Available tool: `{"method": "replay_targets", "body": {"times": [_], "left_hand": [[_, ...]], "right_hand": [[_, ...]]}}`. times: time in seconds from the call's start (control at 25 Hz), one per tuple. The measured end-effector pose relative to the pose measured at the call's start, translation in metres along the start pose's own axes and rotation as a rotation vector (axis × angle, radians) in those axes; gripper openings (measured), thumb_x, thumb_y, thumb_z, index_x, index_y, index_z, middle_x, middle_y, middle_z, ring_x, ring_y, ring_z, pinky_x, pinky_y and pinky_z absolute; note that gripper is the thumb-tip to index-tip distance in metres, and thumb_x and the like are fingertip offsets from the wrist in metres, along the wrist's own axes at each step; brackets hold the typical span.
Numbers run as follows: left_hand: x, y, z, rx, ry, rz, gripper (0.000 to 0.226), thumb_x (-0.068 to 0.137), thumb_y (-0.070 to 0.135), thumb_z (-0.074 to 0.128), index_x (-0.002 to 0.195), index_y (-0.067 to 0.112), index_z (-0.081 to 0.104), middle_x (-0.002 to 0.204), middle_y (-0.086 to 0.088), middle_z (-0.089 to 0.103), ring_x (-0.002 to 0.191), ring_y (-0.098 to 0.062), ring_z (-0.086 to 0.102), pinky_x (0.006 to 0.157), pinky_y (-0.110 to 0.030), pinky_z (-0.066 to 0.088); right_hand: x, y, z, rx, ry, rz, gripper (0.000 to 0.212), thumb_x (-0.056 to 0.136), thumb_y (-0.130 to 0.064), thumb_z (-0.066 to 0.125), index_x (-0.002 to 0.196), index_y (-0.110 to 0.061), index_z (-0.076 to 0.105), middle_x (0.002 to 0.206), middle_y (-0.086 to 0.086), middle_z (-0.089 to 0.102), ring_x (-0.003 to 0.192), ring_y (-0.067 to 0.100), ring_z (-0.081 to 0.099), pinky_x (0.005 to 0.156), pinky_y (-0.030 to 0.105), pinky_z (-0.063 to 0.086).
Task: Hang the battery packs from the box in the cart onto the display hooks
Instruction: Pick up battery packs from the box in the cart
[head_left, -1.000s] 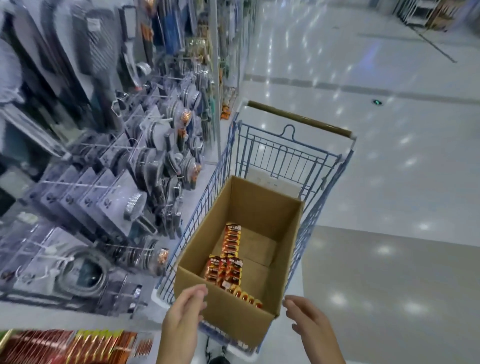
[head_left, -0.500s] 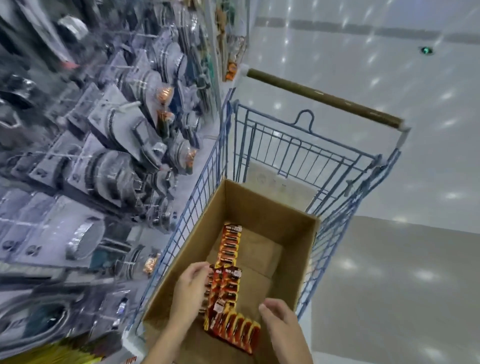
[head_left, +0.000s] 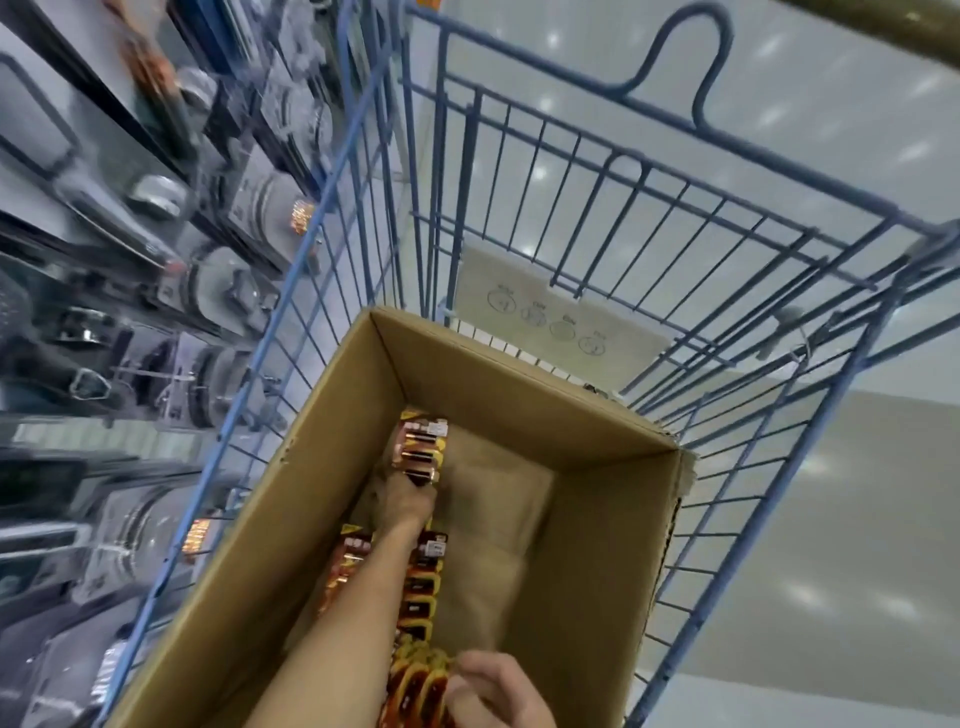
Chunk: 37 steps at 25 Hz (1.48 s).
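The left hand (head_left: 410, 496) has driven deep into the box (head_left: 597, 530), well past the near end where it hovered half a second ago, and the view has dropped in close over the cart (head_left: 519, 171). The forearm runs up from the lower centre of the frame, lying over the line of battery packs (head_left: 423, 597). Its fingers are curled down on the near end of the far pack (head_left: 422, 447), which lies flat on the box floor just short of the far wall, a little left of centre.

The right hand (head_left: 493, 691) has come in too. At the bottom centre of the frame its fingers are curled over the tops of the near packs (head_left: 415, 691), which stand on edge at the near end. Motion blur hides how firm that hold is.

The red, yellow and black packs form 1 line along the left half of the box floor, and the right half shows bare cardboard flaps. The box sits inside the blue wire cart, with a white placard (head_left: 561, 322) behind it at the far end. Down the left side of the frame, blurred packaged goods (head_left: 234, 291) hang on the display rack. The brown cart handle (head_left: 883, 21) cuts the upper right corner, above glossy floor (head_left: 831, 493).
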<state>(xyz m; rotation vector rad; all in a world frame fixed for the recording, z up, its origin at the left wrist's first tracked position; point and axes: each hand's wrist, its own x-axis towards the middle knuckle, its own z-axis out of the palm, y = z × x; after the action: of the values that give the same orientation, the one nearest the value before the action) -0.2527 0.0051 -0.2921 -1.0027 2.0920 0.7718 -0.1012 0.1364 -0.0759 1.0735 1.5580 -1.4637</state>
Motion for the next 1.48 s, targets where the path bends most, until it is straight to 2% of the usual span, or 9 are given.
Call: {"method": "replay_targets", "body": {"times": [0.16,0.28,0.44,0.64,0.84,1.0,1.16,1.32,1.48], "left_hand": [[0.007,-0.004,0.014,-0.047,0.117,-0.045,0.084,0.085,0.022,0.081,0.151,0.001,0.034,0.153,-0.026,0.037,0.139,-0.048,0.042,0.117,-0.053,0.037],[0.007,0.000,0.022,-0.093,0.121,-0.057,0.091,0.083,0.023,0.083,0.152,-0.001,0.029,0.154,-0.028,0.033,0.139,-0.048,0.041,0.116,-0.051,0.037],[0.014,0.002,0.027,0.028,0.094,-0.103,0.070,0.084,0.045,0.078,0.135,0.002,0.055,0.143,-0.023,0.054,0.135,-0.041,0.047,0.112,-0.046,0.037],[0.012,-0.002,0.013,-0.255,-0.046,-0.013,0.020,0.086,0.012,0.076,0.105,0.008,0.073,0.111,-0.014,0.075,0.107,-0.032,0.069,0.097,-0.038,0.054],[-0.024,-0.009,-0.038,-0.449,0.002,0.140,0.023,0.084,0.002,0.075,0.096,0.019,0.065,0.106,-0.007,0.074,0.097,-0.027,0.070,0.089,-0.042,0.057],[-0.106,-0.015,-0.091,-0.569,-0.043,0.147,0.034,0.092,0.001,0.068,0.117,0.024,0.068,0.112,-0.001,0.075,0.100,-0.016,0.071,0.089,-0.035,0.055],[-0.199,-0.048,-0.134,-0.618,-0.039,0.057,0.034,0.094,0.004,0.068,0.109,0.034,0.069,0.098,0.007,0.079,0.094,-0.015,0.074,0.085,-0.043,0.060],[-0.245,-0.077,-0.174,-0.718,-0.087,-0.072,0.042,0.077,-0.008,0.081,0.103,0.024,0.071,0.084,0.002,0.080,0.086,-0.021,0.074,0.068,-0.035,0.052],[-0.261,-0.089,-0.200,-0.832,-0.220,-0.092,0.088,0.025,0.021,0.109,0.106,0.015,0.076,0.097,-0.010,0.081,0.080,-0.023,0.079,0.072,-0.036,0.055]], "right_hand": [[0.002,0.017,0.007,-0.022,0.025,-0.006,0.007,0.088,-0.014,0.077,0.093,-0.015,0.071,0.099,0.007,0.076,0.079,-0.002,0.071,0.083,0.013,0.052],[0.010,0.021,0.004,0.013,0.075,0.022,0.008,0.084,-0.009,0.080,0.088,-0.012,0.073,0.094,0.008,0.077,0.073,0.005,0.071,0.072,0.013,0.051],[0.016,0.020,0.008,-0.027,0.146,-0.008,0.009,0.081,-0.005,0.080,0.081,-0.011,0.073,0.086,0.004,0.077,0.057,0.005,0.061,0.062,0.011,0.047],[0.013,0.012,0.008,0.073,0.126,0.051,0.010,0.081,-0.002,0.081,0.082,-0.008,0.073,0.084,0.004,0.077,0.062,0.010,0.063,0.059,0.010,0.045],[0.018,-0.010,0.011,0.149,0.075,0.193,0.007,0.090,-0.001,0.071,0.093,-0.007,0.071,0.089,0.005,0.074,0.080,0.014,0.063,0.070,0.021,0.043],[0.052,-0.008,0.030,0.031,0.200,0.220,0.008,0.092,-0.011,0.063,0.098,-0.016,0.066,0.105,0.012,0.072,0.091,0.024,0.065,0.089,0.037,0.049],[0.093,0.005,0.049,-0.107,0.229,0.234,0.011,0.101,-0.016,0.054,0.109,-0.009,0.058,0.100,0.004,0.061,0.098,0.023,0.059,0.089,0.029,0.048],[0.162,0.025,0.080,-0.145,0.225,0.305,0.040,0.088,-0.037,0.075,0.116,-0.008,0.071,0.122,0.010,0.071,0.103,0.026,0.067,0.093,0.032,0.055],[0.185,0.031,0.104,-0.155,0.236,0.385,0.111,0.067,-0.049,0.092,0.147,-0.002,0.031,0.151,0.016,0.042,0.139,0.034,0.045,0.111,0.040,0.042]]}}
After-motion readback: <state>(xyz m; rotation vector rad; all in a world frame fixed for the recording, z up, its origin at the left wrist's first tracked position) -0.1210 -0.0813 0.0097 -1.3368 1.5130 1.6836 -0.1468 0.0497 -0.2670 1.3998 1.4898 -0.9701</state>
